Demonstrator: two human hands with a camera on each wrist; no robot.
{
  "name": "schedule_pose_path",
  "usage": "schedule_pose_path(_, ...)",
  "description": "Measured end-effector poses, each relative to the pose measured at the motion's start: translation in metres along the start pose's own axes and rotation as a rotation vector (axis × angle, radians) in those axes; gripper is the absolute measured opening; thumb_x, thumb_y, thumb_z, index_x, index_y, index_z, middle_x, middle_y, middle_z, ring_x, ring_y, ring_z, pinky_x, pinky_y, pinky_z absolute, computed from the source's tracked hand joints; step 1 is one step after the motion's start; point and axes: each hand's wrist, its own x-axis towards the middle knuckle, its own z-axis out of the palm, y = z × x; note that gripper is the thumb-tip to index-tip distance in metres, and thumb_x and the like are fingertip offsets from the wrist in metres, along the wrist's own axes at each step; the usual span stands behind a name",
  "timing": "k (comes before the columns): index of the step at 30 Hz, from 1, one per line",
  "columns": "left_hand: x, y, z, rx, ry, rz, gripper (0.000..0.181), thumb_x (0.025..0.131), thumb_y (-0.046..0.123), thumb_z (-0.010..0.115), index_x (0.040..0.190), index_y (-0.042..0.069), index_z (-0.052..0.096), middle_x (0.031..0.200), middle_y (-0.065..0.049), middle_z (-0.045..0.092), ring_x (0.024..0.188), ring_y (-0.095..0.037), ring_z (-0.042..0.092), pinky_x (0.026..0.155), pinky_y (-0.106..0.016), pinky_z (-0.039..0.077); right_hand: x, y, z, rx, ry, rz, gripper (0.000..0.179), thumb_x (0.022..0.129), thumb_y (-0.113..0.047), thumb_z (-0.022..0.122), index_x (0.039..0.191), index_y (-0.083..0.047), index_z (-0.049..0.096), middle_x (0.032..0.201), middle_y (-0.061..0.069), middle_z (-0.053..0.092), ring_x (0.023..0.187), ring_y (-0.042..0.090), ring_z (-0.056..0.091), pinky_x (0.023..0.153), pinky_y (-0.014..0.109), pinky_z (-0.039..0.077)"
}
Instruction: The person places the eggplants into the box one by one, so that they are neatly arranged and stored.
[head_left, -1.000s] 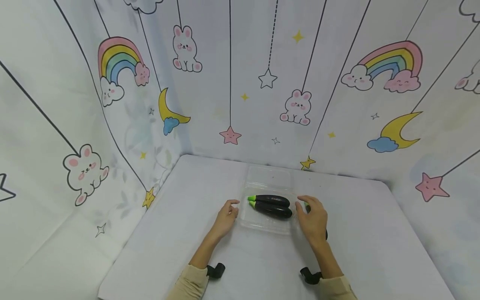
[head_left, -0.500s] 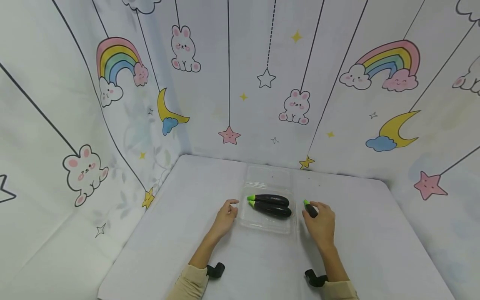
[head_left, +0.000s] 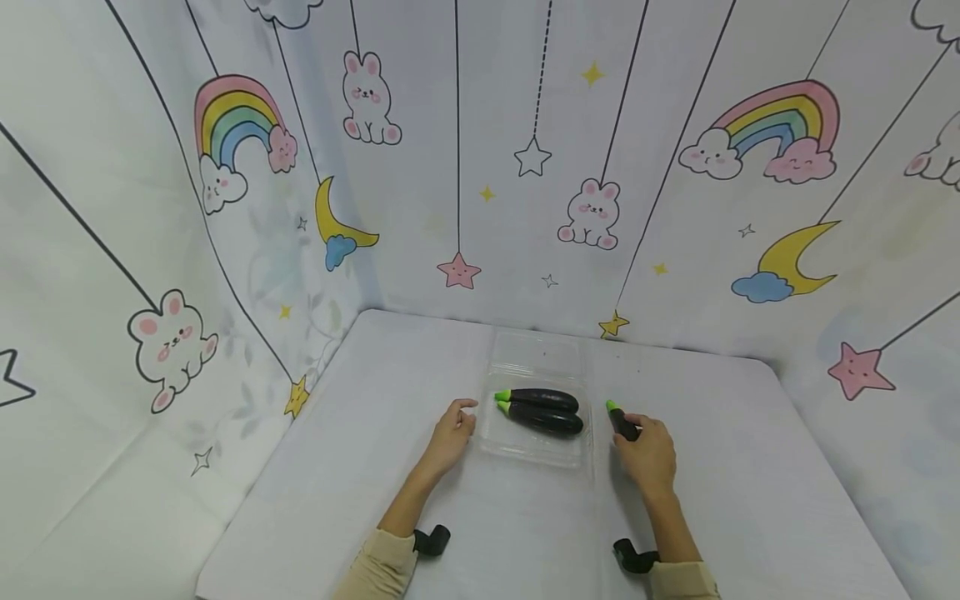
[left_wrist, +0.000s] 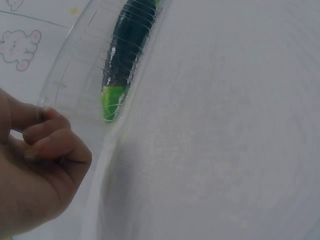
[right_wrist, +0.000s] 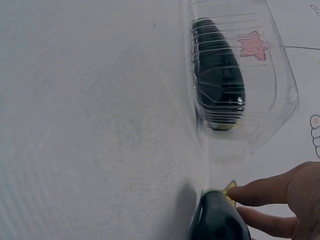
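Note:
A clear plastic clamshell box (head_left: 525, 454) stands with its lid raised at the back. Inside lie two dark eggplants (head_left: 542, 418) side by side, green stems to the left. My left hand (head_left: 450, 437) is at the box's left side, its index fingertip right at the clear rim in the left wrist view and the other fingers loosely bent. A third eggplant (head_left: 622, 423) lies right of the box, green stem pointing away. My right hand (head_left: 648, 457) pinches it between thumb and fingers and hides its rear end; its fingers (right_wrist: 262, 192) also show against this eggplant in the right wrist view.
The white table (head_left: 360, 500) meets a curtain (head_left: 420, 167) printed with rabbits, stars and rainbows. Black wrist cameras (head_left: 432, 542) sit on both wrists.
My right hand has moved rightward and back from the box's right side, uncovering more of the loose eggplant's stem end. The left hand and the box stay put.

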Motion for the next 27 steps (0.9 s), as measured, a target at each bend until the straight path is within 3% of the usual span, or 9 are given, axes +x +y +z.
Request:
schedule_pose_path(11, -0.0007, 0.0011, 0.0004, -0.004, 0.004, 0.014, 0.033, 0.109, 0.011, 0.05, 0.139, -0.001, 0.054, 0.087, -0.007, 0.058, 0.074, -0.015, 0.048, 0.065, -0.026, 0.041, 0.0017, 0.0063, 0.0039, -0.002, 0.023, 0.008, 0.041, 0.088, -0.009, 0.07, 0.129, -0.005, 0.07, 0.123, 0.03, 0.064, 0.105, 0.049, 0.064, 0.076, 0.059, 0.052)
schedule_pose_path(27, -0.0008, 0.0019, -0.0001, 0.006, 0.004, 0.005, 0.033, 0.109, 0.011, 0.049, 0.14, -0.001, 0.054, 0.088, -0.005, 0.057, 0.074, -0.014, 0.049, 0.065, -0.026, 0.042, 0.0024, 0.0069, -0.002, 0.004, 0.043, 0.011, 0.04, 0.089, -0.007, 0.068, 0.128, 0.0, 0.07, 0.123, 0.033, 0.064, 0.105, 0.051, 0.065, 0.077, 0.06, 0.052)
